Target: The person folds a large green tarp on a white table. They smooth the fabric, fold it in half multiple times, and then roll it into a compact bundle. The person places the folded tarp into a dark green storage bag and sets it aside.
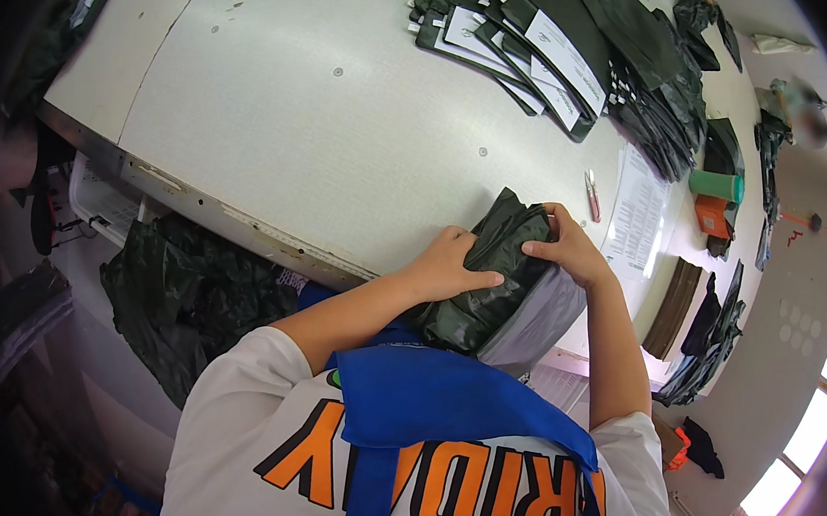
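At the near edge of the white table (327, 120), against the white shirt with orange lettering (255, 461) and the blue strap (424, 401): a folded dark green plastic-wrapped bundle (492, 281) stacked on a grey bag (538, 321), both overhanging the table edge slightly. Left hand (443, 265) laid over the bundle's left side, fingers curled down onto the plastic, gripping it. Right hand (566, 247) clamped on the bundle's upper right corner, thumb and fingers pinching the wrap. Both hands closed on the same bundle, not on each other.

Below the table edge to the left: crumpled dark plastic bag (186, 293) and a white crate (103, 203), partly hidden.

Just beyond the right hand on the table: small pink-handled tool (592, 196), type not discernible, beside a printed paper sheet (636, 214). Further right: green cylinder (717, 185) above an orange box (714, 217).

At the far end of the table: fanned stack of dark flat packets with white labels (523, 39), overlapping, adjoined on the right by a heap of dark plastic bags (660, 78). Table centre bare apart from several small marks.
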The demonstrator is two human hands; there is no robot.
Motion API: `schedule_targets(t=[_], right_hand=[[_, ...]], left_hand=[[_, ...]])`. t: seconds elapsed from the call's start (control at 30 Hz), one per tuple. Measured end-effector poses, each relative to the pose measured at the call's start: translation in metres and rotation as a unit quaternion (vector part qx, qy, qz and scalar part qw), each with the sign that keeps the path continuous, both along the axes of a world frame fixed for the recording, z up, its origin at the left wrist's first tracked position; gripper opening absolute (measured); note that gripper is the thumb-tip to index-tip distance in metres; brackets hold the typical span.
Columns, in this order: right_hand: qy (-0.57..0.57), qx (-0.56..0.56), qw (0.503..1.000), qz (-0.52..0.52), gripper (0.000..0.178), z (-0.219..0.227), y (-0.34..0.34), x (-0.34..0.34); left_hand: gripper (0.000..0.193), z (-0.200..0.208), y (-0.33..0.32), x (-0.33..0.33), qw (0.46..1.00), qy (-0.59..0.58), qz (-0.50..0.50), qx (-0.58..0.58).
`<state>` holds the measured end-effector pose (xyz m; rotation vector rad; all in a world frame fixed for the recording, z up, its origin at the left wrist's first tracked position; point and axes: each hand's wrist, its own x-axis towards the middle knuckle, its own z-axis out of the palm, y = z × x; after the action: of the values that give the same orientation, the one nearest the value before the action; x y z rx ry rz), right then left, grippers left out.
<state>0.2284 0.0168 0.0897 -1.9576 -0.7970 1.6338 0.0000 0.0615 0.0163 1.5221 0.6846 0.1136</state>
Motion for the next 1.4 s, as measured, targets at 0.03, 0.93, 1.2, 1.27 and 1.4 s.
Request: schedule_targets(t=[0.03, 0.93, 1.2, 1.27, 1.4], right_hand=[[0.003, -0.009, 1.000, 0.008, 0.063, 0.004, 0.000, 0.003], [0.096, 0.075, 0.992, -0.027, 0.052, 0.042, -0.034, 0.000], [0.191, 0.083, 0.977, -0.043, 0.068, 0.047, -0.049, 0.006], [0.341, 0.089, 0.933, -0.072, 0.075, 0.049, -0.055, 0.021], [0.196, 0.060, 0.979, -0.008, 0.078, 0.038, -0.064, 0.028]], left_hand=[[0.070, 0.003, 0.000, 0.000, 1.000, -0.006, -0.010, 0.021], [0.026, -0.032, 0.026, 0.034, 0.945, -0.015, -0.262, -0.197], [0.035, -0.013, 0.021, 0.036, 0.931, 0.060, -0.332, 0.140], [0.033, 0.006, 0.027, 0.031, 0.925, 0.049, -0.313, 0.208], [0.028, -0.012, 0.010, 0.026, 0.977, 0.009, -0.166, 0.132]])
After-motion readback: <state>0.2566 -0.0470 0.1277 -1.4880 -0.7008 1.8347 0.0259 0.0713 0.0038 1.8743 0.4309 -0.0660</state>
